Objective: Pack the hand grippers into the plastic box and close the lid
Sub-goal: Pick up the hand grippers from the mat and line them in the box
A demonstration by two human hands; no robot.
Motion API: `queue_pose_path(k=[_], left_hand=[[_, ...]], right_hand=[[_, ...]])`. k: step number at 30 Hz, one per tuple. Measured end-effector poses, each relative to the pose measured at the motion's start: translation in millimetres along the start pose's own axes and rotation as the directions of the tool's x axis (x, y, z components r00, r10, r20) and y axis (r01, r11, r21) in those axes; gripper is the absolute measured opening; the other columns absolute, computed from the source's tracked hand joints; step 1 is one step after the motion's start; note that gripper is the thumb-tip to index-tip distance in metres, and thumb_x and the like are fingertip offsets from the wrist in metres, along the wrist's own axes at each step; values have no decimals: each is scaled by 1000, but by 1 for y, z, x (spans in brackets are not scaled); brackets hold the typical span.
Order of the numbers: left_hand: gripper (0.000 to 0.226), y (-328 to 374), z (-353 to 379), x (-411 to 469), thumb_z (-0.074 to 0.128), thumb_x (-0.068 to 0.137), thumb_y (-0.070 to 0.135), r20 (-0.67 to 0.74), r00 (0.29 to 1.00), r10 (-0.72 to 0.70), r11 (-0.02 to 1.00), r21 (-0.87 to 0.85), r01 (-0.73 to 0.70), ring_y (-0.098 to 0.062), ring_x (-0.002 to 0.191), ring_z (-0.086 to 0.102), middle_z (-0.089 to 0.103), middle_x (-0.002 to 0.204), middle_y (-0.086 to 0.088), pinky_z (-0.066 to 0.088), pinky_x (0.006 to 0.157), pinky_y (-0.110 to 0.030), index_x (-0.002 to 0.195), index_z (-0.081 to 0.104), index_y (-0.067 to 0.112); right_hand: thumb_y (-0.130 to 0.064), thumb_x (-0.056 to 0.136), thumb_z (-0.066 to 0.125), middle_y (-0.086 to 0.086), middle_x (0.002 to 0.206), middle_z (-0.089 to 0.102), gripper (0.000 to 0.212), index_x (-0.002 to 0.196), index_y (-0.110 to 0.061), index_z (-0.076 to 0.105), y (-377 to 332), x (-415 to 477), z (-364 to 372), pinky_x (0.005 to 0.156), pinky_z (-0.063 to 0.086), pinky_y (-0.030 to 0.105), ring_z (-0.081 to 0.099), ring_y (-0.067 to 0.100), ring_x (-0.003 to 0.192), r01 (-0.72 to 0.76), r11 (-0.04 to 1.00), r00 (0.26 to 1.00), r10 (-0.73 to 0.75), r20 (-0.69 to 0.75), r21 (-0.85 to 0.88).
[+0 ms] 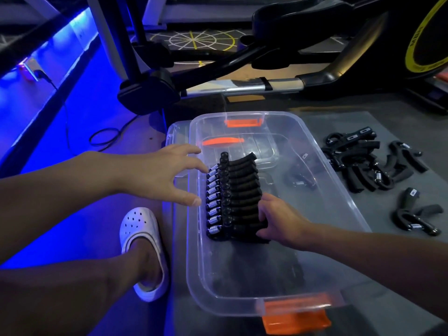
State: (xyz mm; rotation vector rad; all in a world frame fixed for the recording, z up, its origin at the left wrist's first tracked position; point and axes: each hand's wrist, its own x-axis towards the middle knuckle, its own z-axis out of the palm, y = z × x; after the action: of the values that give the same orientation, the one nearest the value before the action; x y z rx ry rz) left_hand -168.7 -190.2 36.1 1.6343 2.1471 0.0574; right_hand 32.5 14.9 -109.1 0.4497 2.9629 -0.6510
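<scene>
Here right hand (pixel 278 221) grips hand grippers (pixel 240 190) in plastic box (pixel 242 275); left hand (pixel 160 175) wide

Dim in here. Harsh blue light floods the floor (pixel 84 122) left of where the right hand (pixel 278 221) grips the hand grippers (pixel 240 190); pale glare streaks the plastic box (pixel 334 187) wall beyond; frame edges bow.

- One wide-angle camera, worn on the person's head, looks forward and steeply down toward the floor.
- The plastic box (pixel 242 275) fills the centre of the frame at close range, around the hand grippers (pixel 237 195).
- The left hand (pixel 164 175) and right hand (pixel 278 221) enter from the lower corners, forearms large in the foreground.
- An exercise machine (pixel 278 23) spans the far top edge.
</scene>
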Motion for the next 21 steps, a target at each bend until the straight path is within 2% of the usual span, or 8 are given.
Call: queue_pose_path(k=[5,14,17,19,21], left_hand=[[66,0,1,-1,63,80,58,-3,1000,-6,1000,-6,6,-2,143,7,2,159,16,15,102,-16,138,36,45],[65,-1,2,-2,63,81,58,-5,1000,-8,1000,-8,8,-3,144,10,0,159,15,16,101,-16,138,36,44],[65,-1,2,-3,63,81,58,-2,1000,-9,1000,-12,9,-3,144,10,0,159,16,16,101,-16,138,36,44],[64,0,2,-3,63,81,57,-2,1000,-10,1000,-19,10,-3,144,10,0,159,16,16,101,-15,138,36,44],[64,0,2,-3,62,81,58,-4,1000,-10,1000,-20,10,-2,144,10,0,159,17,16,100,-15,138,36,44]], right_hand=[[-19,58,76,-3,91,48,42,61,-27,35,3,3,6,63,50,38,54,20,72,-4,999,1000,4,-16,43],[-23,59,76,-3,91,48,41,60,-25,35,4,4,8,64,50,40,54,21,73,-25,999,999,25,-24,34],[-22,60,79,-4,92,48,44,60,-26,35,2,3,9,64,49,34,53,19,73,-38,998,998,40,-40,51],[-21,59,80,-6,88,46,46,60,-26,35,2,2,10,59,43,27,50,17,71,-58,995,996,63,-60,77],[-22,58,81,-6,82,45,47,60,-25,34,3,1,11,55,37,26,47,17,68,-81,993,993,88,-81,85]])
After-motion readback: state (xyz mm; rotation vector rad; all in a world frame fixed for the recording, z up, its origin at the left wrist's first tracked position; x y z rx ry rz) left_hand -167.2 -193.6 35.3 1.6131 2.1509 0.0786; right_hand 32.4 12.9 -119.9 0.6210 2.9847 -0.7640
